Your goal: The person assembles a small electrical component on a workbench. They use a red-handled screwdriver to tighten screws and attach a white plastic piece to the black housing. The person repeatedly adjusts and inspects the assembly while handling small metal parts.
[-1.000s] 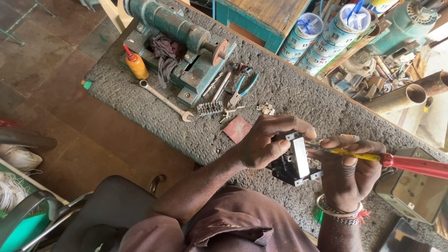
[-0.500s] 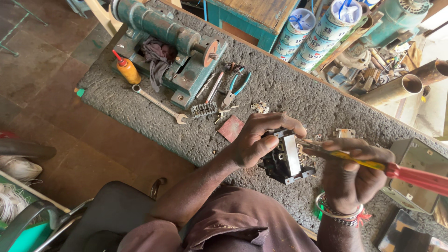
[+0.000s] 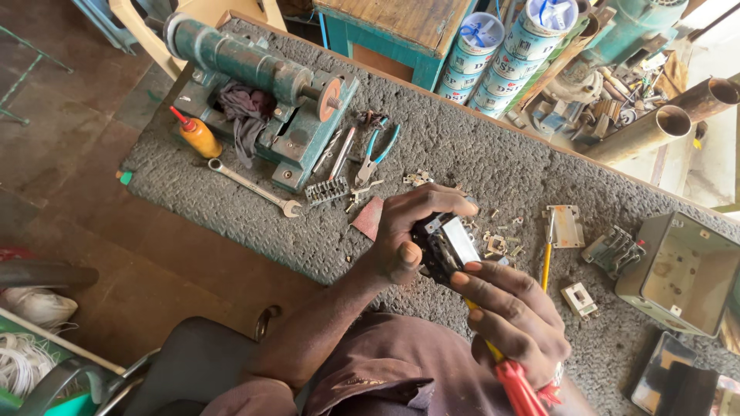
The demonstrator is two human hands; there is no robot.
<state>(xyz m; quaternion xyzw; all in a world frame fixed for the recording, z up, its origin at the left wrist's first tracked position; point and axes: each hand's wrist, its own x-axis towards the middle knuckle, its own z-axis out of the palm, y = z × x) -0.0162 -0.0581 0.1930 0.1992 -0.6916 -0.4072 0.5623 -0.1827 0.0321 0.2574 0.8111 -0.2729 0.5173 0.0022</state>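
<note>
My left hand point(image 3: 408, 231) grips a small black switch block with a white face point(image 3: 447, 243) and holds it up over the grey rubber mat point(image 3: 231, 223). My right hand point(image 3: 509, 308) sits just below and right of the block, fingertips touching its edge. It is closed round a screwdriver with a yellow shank and red handle point(image 3: 515, 383), whose handle points down towards me. The tip is hidden behind the fingers and the block.
A green bench machine point(image 3: 254, 69) stands at the back left, with an orange oil bottle point(image 3: 196, 135), a spanner point(image 3: 250, 185) and blue-handled pliers point(image 3: 378, 150) nearby. Small metal parts point(image 3: 566, 225), a thin yellow rod point(image 3: 546, 266) and an open grey metal box point(image 3: 682, 270) lie right. Cans point(image 3: 493, 46) and pipes point(image 3: 655, 131) lie behind.
My right hand has swung the screwdriver from lying out to the right to pointing its handle down at me. Both hands and the block sit closer together.
</note>
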